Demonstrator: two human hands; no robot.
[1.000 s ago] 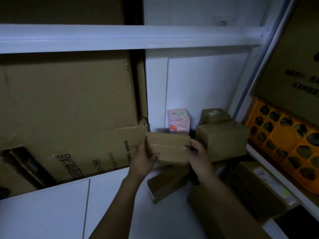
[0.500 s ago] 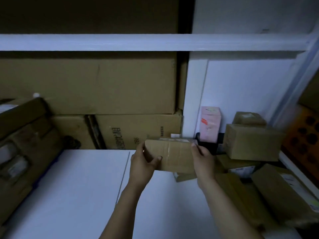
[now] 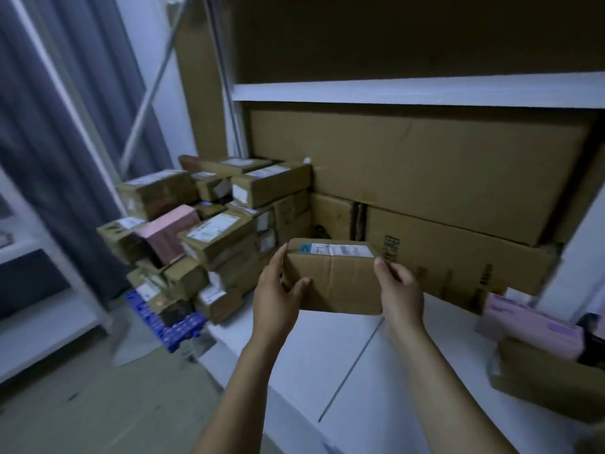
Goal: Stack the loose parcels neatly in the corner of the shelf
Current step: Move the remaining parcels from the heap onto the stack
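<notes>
Above the white shelf [image 3: 327, 371], both hands — left hand [image 3: 276, 298], right hand [image 3: 397, 291] — grip a labelled brown parcel [image 3: 334, 280].

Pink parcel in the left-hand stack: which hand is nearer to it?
Left. The left hand grips the left end of the held parcel, toward the pink parcel; the right hand grips its right end, farther away.

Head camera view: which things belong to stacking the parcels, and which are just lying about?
Job: held parcel, gripped by left hand and right hand; parcel stack; shelf.
Lying about: big cartons behind; blue crate; curtain.
</notes>
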